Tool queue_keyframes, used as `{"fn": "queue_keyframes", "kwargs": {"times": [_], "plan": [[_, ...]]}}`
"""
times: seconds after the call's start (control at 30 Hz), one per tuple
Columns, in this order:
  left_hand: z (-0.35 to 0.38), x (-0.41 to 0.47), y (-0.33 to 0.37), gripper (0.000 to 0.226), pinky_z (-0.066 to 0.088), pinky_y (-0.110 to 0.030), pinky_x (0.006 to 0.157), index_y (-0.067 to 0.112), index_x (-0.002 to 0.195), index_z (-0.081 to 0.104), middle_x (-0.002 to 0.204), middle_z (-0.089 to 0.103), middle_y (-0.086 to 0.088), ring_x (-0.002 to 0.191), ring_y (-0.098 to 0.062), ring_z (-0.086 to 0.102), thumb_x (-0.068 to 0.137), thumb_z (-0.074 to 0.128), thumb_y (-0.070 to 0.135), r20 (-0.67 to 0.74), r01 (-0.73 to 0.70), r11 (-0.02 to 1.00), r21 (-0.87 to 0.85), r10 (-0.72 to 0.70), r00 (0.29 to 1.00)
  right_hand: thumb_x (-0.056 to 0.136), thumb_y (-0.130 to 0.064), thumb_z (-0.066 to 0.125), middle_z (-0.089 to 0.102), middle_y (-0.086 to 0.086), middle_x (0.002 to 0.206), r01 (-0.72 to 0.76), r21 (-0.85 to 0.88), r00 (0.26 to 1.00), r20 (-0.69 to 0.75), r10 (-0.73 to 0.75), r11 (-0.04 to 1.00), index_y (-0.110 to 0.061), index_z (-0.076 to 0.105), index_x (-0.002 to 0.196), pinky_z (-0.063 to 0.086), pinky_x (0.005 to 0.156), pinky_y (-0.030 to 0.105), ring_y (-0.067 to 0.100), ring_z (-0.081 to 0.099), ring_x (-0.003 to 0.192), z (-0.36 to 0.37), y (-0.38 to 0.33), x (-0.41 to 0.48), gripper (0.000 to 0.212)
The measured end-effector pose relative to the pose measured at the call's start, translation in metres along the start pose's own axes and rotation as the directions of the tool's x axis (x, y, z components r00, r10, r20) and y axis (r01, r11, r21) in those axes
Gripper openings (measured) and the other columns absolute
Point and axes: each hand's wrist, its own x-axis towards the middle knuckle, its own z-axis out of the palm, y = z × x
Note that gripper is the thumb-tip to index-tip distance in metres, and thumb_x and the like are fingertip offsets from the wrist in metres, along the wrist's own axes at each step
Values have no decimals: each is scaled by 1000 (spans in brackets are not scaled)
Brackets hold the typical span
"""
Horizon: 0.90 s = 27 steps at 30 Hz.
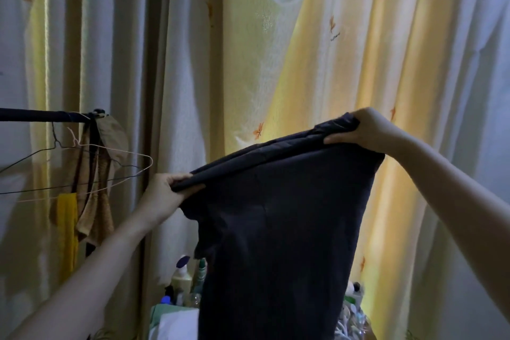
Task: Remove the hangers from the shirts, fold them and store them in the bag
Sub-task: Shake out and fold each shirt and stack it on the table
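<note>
At the far left I see a dark rail (pixel 41 114) with bare wire hangers (pixel 82 165) and some tan and yellow cloths (pixel 91 201) hanging from it, well apart from my work. My left hand (pixel 161 199) comes next, its fingers (pixel 176 178) closed tight on one end of the dark shirt (pixel 276 229). The shirt is off any hanger and held up in the air before the pale curtain (pixel 276 50), its folded top edge running as a long line that rises toward the right. Its body hangs straight down over a clutter of bottles (pixel 182 276) below. My right hand (pixel 361 128) sits higher, pinching the other end shut between thumb and fingers. I judge I am mid-fold: the long axis lies between my two hands, so the next move means bringing them together, with both equally committed. The bag is not in view.
</note>
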Motion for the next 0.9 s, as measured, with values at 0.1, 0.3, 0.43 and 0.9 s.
{"fn": "queue_keyframes", "kwargs": {"times": [0.1, 0.3, 0.43, 0.9], "plan": [[-3, 0, 11, 25, 52, -13, 63, 31, 77, 73, 74, 72, 8, 74, -5, 67, 73, 77, 7, 46, -55, 998, 13, 54, 997, 50, -54, 79, 73, -21, 80, -5, 177, 998, 57, -5, 984, -37, 75, 75, 46, 62, 3, -7, 67, 76, 3, 17, -10, 30], [-27, -25, 34, 56, 57, -25, 64, 9, 110, 54, 96, 70, -15, 86, -26, 70, 66, 82, 29, 441, 183, 950, -255, -54, 896, 52, -57, 78, 75, -11, 93, -28, 307, 998, 68, 8, 951, -31, 76, 93, 53, 74, 16, 4, 69, 89, 17, 32, -16, 48], [1, -49, 7, 31, 56, -25, 66, 19, 94, 67, 81, 75, 4, 72, -6, 71, 91, 44, 40, 173, 375, 739, -560, -337, 925, 53, -61, 78, 75, -8, 84, -64, 405, 998, 32, 56, 912, -34, 75, 86, 51, 56, 11, 4, 70, 75, 21, 27, -14, 43], [45, -115, -48, 50, 50, -43, 95, 24, 127, 50, 117, 61, -11, 107, -28, 63, 81, 67, 31, 72, 500, 755, -425, -522, 850, 64, -53, 78, 74, -9, 80, -163, 277, 982, 137, 130, 947, -24, 76, 82, 54, 62, 17, 3, 68, 74, 53, 36, -12, 34]]}}
